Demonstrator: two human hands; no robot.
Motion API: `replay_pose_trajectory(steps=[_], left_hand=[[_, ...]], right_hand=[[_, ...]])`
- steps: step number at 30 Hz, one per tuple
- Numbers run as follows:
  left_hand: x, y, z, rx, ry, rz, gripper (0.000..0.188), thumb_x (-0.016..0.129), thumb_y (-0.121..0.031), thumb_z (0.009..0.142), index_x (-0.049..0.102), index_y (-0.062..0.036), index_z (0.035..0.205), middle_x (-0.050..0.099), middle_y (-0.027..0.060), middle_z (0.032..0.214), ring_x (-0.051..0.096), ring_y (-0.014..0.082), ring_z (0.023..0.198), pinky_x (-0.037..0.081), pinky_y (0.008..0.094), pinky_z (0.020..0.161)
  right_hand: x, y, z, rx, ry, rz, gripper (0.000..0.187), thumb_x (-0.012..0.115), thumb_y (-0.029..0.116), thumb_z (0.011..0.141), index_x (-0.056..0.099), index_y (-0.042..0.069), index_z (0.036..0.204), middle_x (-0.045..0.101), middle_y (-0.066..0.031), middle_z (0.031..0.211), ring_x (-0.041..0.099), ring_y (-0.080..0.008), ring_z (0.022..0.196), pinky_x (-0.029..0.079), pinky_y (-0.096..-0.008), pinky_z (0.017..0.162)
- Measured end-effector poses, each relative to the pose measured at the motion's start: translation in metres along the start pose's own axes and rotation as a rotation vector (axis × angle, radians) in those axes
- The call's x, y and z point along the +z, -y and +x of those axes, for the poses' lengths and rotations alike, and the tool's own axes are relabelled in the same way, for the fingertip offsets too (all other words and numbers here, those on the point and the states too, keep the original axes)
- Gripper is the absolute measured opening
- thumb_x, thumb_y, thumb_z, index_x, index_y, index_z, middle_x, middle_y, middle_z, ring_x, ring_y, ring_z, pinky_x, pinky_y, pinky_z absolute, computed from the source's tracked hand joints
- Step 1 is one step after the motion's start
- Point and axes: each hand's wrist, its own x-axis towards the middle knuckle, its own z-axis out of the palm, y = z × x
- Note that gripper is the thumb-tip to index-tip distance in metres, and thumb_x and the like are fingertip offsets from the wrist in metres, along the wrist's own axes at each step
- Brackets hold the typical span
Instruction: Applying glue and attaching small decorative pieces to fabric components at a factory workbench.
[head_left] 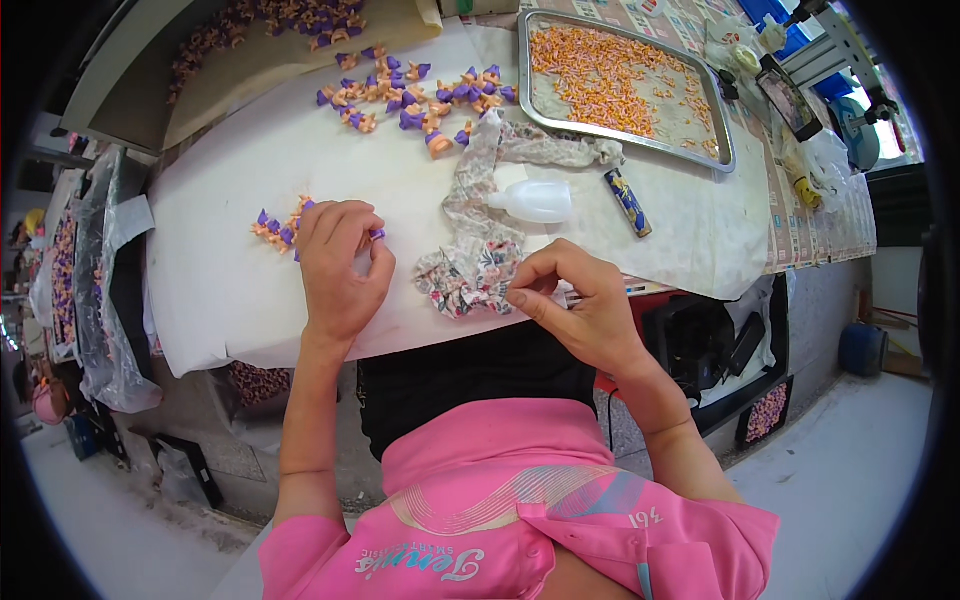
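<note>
A person in a pink shirt (480, 450) works with bare hands at a table covered in white sheeting (230, 320). The left hand (345, 265) is partly closed, its fingers curled toward the thumb, with a small purple piece (377, 234) showing between thumb and fingertips. Just beside it, on the sheeting to its left, lies a small group of purple-and-peach figures (272, 232), partly covered by the hand.

The right hand (585, 305) is bent into a pinch, thumb and forefinger drawn close together at the tips; whether anything sits between them cannot be told. Those fingertips are at the edge of a crumpled floral cloth (470, 280), though contact is unclear. Behind the cloth a translucent white bottle (535, 201) lies on its side, with a dark blue patterned tube (628, 203) to its right.

Farther back, more purple-and-peach figures (420, 95) are scattered near a metal tray (726, 150) of tiny orange and pink pieces (610, 85). Another heap (320, 20) at upper left is cut off by the picture's top edge. The left hand hides most of the purple piece, whose shape is hard to make out. Contents of the dark open drawer (780, 340) below the tabletop are difficult to distinguish, and the fisheye rim darkens the corners.
</note>
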Motion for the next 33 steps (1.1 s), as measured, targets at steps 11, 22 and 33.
replay_pose_trajectory(steps=[11, 22, 33], left_hand=[[0.003, 0.048, 0.076, 0.022, -0.028, 0.026, 0.018, 0.061, -0.002, 0.081, 0.065, -0.0027, 0.099, 0.062, 0.0112, 0.101, 0.054, 0.0298, 0.098, 0.044, 0.0377, 0.088], [0.012, 0.053, 0.09, -0.043, 0.243, 0.058, 0.018, 0.064, 0.001, 0.079, 0.063, -0.0036, 0.097, 0.058, 0.0106, 0.096, 0.054, 0.0306, 0.088, 0.046, 0.0369, 0.08], [0.003, -0.029, 0.007, -0.665, 0.105, -1.193, 0.02, 0.066, -0.002, 0.088, 0.058, 0.0011, 0.107, 0.062, 0.0058, 0.102, 0.06, 0.009, 0.089, 0.052, 0.0249, 0.08]], right_hand=[[-0.03, -0.012, 0.045, -0.245, -0.3, -0.534, 0.025, 0.071, 0.01, 0.081, 0.066, 0.004, 0.104, 0.065, -0.0105, 0.105, 0.054, -0.0307, 0.101, 0.044, -0.0389, 0.087], [-0.04, -0.015, 0.042, -0.106, -0.054, -0.57, 0.038, 0.079, 0.021, 0.074, 0.065, 0.004, 0.105, 0.063, -0.0105, 0.099, 0.054, -0.0305, 0.098, 0.044, -0.0381, 0.088], [-0.019, 0.008, 0.013, -0.028, -0.177, -0.077, 0.034, 0.082, 0.009, 0.072, 0.063, 0.002, 0.099, 0.058, -0.0048, 0.096, 0.057, -0.0156, 0.087, 0.045, -0.0274, 0.077]])
